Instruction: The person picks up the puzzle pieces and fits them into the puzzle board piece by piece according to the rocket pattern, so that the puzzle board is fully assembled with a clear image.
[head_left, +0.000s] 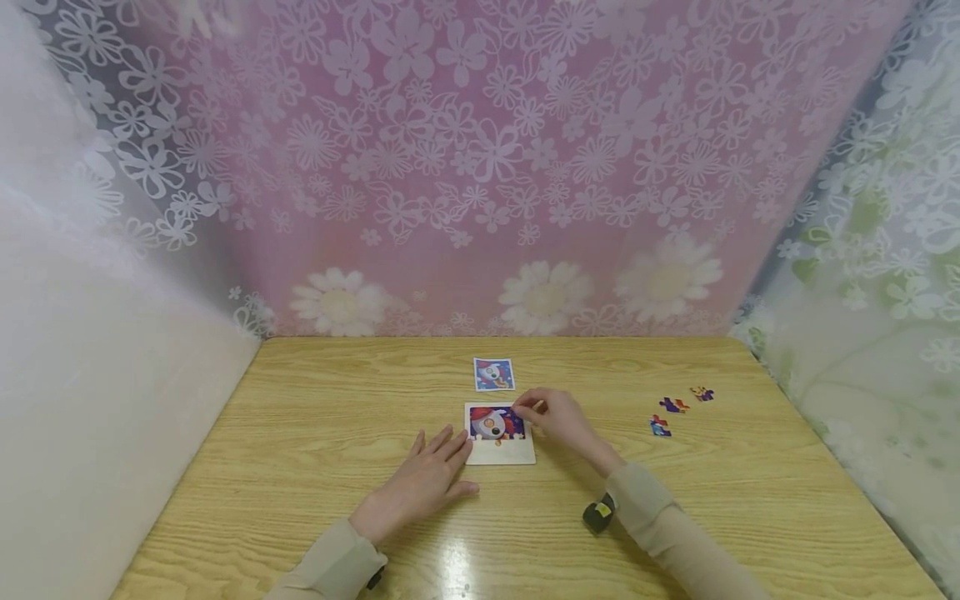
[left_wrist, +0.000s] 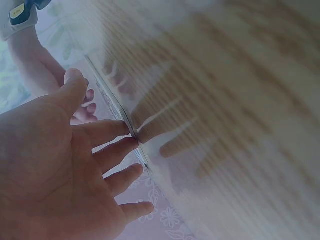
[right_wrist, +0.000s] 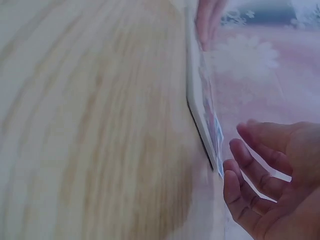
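Lying between the fingers of the left hand (head_left: 426,482) and right hand (head_left: 558,419), the jigsaw tray (head_left: 501,453) is looking light, stiff, best held by its rim, with left fingers touching it straight, right ones bent, any pinch unclear.

A pink backdrop (head_left: 480,183) patterned with white flowers (head_left: 546,297) stands behind the wood-grain table (head_left: 315,433).
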